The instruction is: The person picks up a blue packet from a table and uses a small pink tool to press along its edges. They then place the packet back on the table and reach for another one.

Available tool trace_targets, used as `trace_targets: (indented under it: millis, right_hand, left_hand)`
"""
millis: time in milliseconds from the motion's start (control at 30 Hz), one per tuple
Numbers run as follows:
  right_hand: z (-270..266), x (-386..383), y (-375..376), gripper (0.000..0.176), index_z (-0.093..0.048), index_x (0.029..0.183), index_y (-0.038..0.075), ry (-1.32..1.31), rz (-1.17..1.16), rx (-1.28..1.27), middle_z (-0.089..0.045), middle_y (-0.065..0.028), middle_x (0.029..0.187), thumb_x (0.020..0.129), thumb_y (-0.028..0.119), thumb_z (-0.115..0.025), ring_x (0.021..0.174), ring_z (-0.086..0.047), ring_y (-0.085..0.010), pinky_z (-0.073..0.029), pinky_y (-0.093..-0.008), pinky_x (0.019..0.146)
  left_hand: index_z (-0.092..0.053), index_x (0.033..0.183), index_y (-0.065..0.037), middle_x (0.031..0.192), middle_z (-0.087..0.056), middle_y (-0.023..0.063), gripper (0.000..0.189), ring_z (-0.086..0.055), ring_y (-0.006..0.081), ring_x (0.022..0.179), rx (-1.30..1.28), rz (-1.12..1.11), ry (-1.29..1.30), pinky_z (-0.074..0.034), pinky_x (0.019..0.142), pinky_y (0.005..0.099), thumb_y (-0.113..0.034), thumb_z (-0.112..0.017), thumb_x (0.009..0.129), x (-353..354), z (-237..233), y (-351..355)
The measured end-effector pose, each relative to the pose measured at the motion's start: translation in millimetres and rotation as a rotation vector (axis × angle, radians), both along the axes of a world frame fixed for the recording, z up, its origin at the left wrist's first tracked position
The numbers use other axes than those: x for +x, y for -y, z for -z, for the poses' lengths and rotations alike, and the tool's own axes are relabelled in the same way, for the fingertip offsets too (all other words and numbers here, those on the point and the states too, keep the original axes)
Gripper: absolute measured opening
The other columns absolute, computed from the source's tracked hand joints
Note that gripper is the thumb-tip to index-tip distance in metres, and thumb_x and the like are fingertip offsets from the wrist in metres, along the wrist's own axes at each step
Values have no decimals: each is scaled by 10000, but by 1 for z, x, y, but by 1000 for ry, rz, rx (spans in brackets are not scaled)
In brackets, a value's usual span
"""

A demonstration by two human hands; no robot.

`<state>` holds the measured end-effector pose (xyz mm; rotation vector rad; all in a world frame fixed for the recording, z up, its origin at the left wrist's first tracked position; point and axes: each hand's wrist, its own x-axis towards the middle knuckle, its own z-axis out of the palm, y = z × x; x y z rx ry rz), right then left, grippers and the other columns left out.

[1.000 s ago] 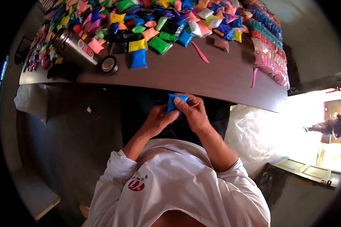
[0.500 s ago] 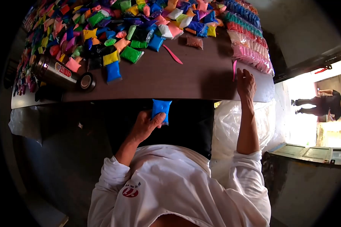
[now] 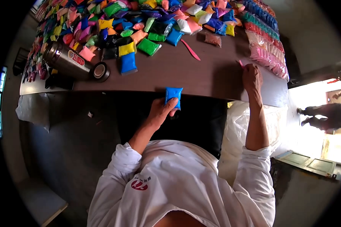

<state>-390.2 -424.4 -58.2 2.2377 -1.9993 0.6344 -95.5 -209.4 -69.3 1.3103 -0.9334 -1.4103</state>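
Note:
A blue packet [image 3: 173, 94] is pinched in my left hand [image 3: 164, 108], thumb on top, at the table's front edge. Over the right part of the tabletop, my right hand [image 3: 252, 76] has its fingers closed on a thin pink tool [image 3: 241, 63], of which only the tip shows. A second pink tool [image 3: 190, 50] lies on the brown table [image 3: 155, 75] between the hands. Beyond my right hand are rows of pink packets [image 3: 269, 62]. Another blue packet [image 3: 128, 63] lies to the left, against a yellow one [image 3: 127, 49].
Many coloured packets [image 3: 147, 47] cover the table's far side. A steel flask [image 3: 66, 60] lies at the left, with a round black-rimmed lid [image 3: 101, 71] beside it. Clear plastic [image 3: 235, 132] hangs below the table at the right. A person [image 3: 324, 115] stands in the doorway.
My right hand has closed on the pink tool, which lay beside it before. My left hand has moved slightly up with the blue packet. The whole view has shifted.

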Motion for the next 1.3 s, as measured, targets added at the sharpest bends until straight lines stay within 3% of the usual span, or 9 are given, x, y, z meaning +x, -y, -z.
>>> trace_targets:
  millis: [333, 467, 600, 700, 800, 933, 1100, 1300]
  right_hand:
    - [-13, 26, -24, 170, -568, 919, 62, -26, -219, 118, -602, -142, 904, 846, 214, -593, 882, -567, -346, -428, -449, 776]
    - [-5, 46, -50, 113, -543, 884, 65, -41, -312, -69, -585, -139, 854, 816, 132, -605, 860, -563, -335, -417, -431, 759]
    - [-18, 81, -94, 122, -519, 899, 42, 195, -422, -22, -580, -179, 810, 818, 71, -606, 801, -575, -367, -439, -441, 690]
    - [-35, 110, -128, 131, -505, 910, 13, 581, -490, 348, -590, -205, 793, 835, 49, -606, 734, -585, -401, -462, -438, 620]
    - [-29, 126, -135, 112, -521, 904, 17, 569, -698, 219, -607, -179, 800, 839, 47, -608, 686, -585, -384, -466, -408, 583]
    - [-31, 134, -139, 96, -531, 881, 19, 537, -683, 260, -609, -164, 799, 834, 46, -610, 691, -591, -369, -469, -412, 589]
    - [-27, 141, -136, 104, -552, 858, 36, 264, -680, 123, -609, -140, 774, 832, 120, -609, 692, -609, -344, -480, -409, 582]
    - [-29, 138, -117, 99, -579, 804, 38, 257, -611, 85, -621, -135, 766, 812, 130, -614, 696, -617, -333, -489, -409, 591]
  left_hand:
    - [-541, 647, -73, 569, -509, 18, 473, -470, 73, 513, -48, -37, -57, -354, 511, 227, -503, -610, 833, 4, 9, 3]
    - [-551, 648, -72, 566, -515, 19, 483, -477, 70, 508, -54, -42, -76, -365, 499, 219, -516, -617, 826, 3, 11, 7]
    - [-545, 651, -74, 579, -510, 13, 471, -470, 74, 522, -16, -59, -64, -362, 513, 224, -502, -622, 832, 2, 8, 7]
    - [-543, 659, -78, 592, -508, 7, 452, -467, 79, 546, 27, -48, -46, -357, 531, 231, -484, -620, 841, 1, 8, 9]
    - [-565, 677, -70, 596, -518, 4, 426, -471, 75, 544, 48, -40, -42, -366, 528, 229, -455, -626, 850, -3, 0, 12]
    - [-585, 701, -60, 603, -532, 6, 371, -473, 70, 535, 74, -53, -78, -375, 520, 229, -387, -627, 872, -5, 2, 13]
    - [-589, 701, -57, 605, -535, 2, 362, -477, 71, 526, 67, -55, -74, -373, 503, 224, -370, -624, 878, -6, 7, 15]
    - [-579, 686, -62, 601, -534, 0, 388, -480, 65, 529, 15, -13, -2, -376, 503, 222, -394, -603, 886, -3, 9, 14]
